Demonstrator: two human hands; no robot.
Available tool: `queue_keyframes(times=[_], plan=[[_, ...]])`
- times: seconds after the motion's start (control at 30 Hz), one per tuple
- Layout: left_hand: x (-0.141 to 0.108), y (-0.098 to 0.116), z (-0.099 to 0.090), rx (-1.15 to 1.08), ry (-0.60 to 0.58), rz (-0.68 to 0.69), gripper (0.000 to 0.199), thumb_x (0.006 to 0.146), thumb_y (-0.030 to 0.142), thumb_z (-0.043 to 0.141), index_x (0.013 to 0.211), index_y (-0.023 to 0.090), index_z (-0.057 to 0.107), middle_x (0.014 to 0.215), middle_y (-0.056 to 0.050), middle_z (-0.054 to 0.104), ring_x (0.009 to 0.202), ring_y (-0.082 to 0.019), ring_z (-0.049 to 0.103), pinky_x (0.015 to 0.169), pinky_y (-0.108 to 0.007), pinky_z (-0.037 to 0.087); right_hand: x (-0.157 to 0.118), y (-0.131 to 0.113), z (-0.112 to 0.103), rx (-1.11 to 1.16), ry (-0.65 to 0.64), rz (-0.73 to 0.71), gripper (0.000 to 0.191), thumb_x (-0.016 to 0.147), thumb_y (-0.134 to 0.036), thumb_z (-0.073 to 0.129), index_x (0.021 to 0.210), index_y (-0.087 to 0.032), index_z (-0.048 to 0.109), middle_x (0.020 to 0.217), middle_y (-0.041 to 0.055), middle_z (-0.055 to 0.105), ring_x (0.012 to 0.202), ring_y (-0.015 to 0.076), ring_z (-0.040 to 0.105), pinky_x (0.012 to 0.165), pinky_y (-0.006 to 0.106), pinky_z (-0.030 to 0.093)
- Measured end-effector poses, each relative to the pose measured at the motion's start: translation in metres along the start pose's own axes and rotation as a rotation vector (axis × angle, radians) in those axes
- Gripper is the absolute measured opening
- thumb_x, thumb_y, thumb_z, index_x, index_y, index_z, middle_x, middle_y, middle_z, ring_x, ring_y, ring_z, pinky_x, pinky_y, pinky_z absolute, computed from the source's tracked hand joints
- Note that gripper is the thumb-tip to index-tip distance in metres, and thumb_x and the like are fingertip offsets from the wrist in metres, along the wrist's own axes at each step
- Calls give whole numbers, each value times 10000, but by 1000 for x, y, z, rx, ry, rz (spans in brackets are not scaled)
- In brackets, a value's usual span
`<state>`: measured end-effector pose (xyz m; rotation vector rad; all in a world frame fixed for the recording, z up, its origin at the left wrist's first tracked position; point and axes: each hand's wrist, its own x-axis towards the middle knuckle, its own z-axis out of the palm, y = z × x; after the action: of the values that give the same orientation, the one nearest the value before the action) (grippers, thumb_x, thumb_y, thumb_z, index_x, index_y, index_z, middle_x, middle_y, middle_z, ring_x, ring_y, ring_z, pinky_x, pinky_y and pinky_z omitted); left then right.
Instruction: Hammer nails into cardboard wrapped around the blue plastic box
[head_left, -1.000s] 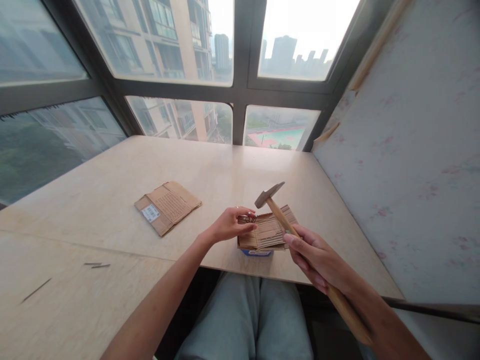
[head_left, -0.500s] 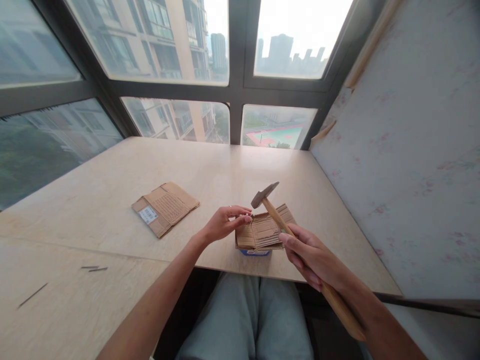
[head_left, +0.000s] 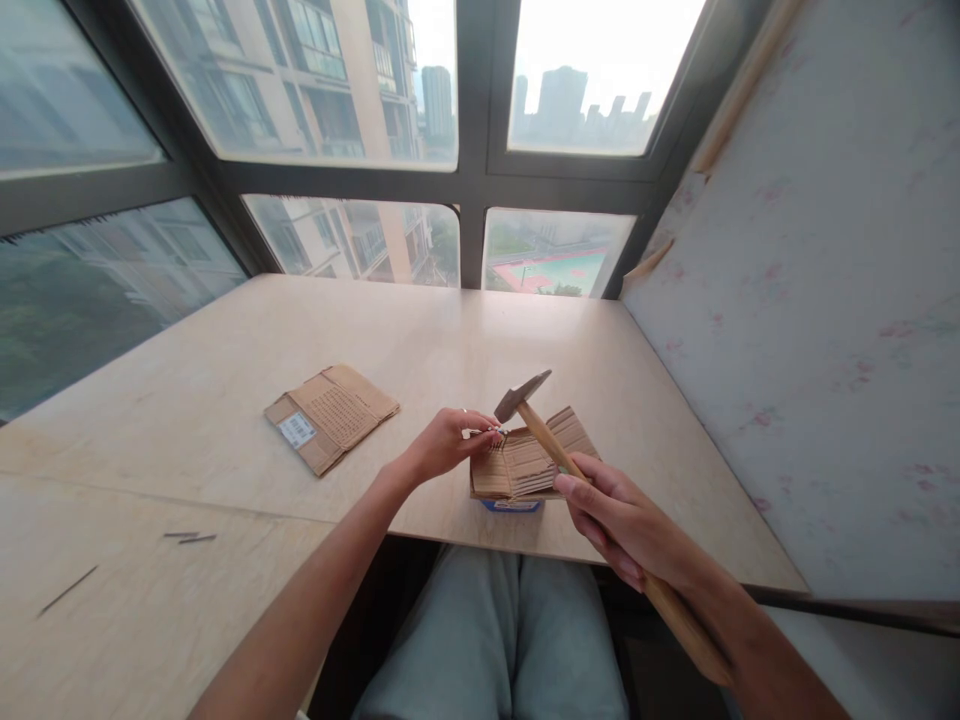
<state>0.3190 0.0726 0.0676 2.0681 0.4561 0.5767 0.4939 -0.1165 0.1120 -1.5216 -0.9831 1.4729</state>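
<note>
My right hand (head_left: 622,515) is wrapped round the wooden handle of a hammer (head_left: 551,437). The hammer's metal head hangs just above the fingertips of my left hand (head_left: 450,440). Thumb and fingers of that left hand are pinched together at the far left corner of a ridged piece of folded cardboard (head_left: 529,465). Something small and thin is at those fingertips, too small to make out. Under the cardboard, the front of a blue box (head_left: 511,506) shows near the table's front edge.
A flattened cardboard piece with a white label (head_left: 334,418) lies to the left on the pale table (head_left: 427,330). Several thin nail-like metal pieces (head_left: 196,539) lie at the far left. Windows border the back, and a papered wall (head_left: 810,330) stands on the right.
The hammer head has come down slightly and to the left, closer to my left fingertips. My left hand has shifted a little to the left; the cardboard stays put.
</note>
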Motion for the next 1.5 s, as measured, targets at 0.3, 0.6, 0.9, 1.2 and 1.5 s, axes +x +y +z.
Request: queue_keyframes(times=[0.3, 0.6, 0.9, 1.2, 1.5], plan=[[2, 3, -3, 233, -80, -44, 382, 884, 388, 569, 648, 110, 682, 557, 16, 502, 565, -87, 401, 538, -218, 282, -3, 5, 3, -7, -45, 44, 336, 916, -546, 507, 912, -217, 435, 533, -106, 471, 239, 30, 344, 200, 109, 253], [2, 6, -1, 258, -89, -33, 339, 872, 348, 572, 668, 109, 700, 544, 13, 488, 552, -86, 394, 538, -219, 280, -8, 3, 5, 4, -55, 37, 349, 904, -557, 514, 910, -217, 435, 516, -108, 461, 235, 30, 328, 203, 108, 239], [0, -1, 3, 136, -77, -62, 275, 841, 332, 599, 744, 115, 738, 633, 1, 593, 630, -114, 511, 586, -209, 356, -8, 6, 6, -56, -66, 53, 358, 912, -565, 496, 956, -213, 449, 503, -106, 458, 234, 35, 339, 207, 103, 237], [1, 1, 5, 139, -82, -53, 245, 822, 317, 625, 715, 121, 726, 630, -7, 619, 627, -116, 517, 577, -209, 355, -9, 7, 4, -91, -71, 64, 353, 923, -557, 478, 978, -209, 451, 502, -106, 450, 233, 37, 348, 208, 101, 230], [2, 3, 5, 157, -85, -42, 322, 837, 318, 600, 592, 120, 664, 593, 5, 605, 559, -83, 457, 531, -211, 305, -11, 9, 2, -72, -42, 65, 359, 909, -559, 500, 990, -213, 453, 491, -108, 451, 229, 42, 335, 204, 107, 234]])
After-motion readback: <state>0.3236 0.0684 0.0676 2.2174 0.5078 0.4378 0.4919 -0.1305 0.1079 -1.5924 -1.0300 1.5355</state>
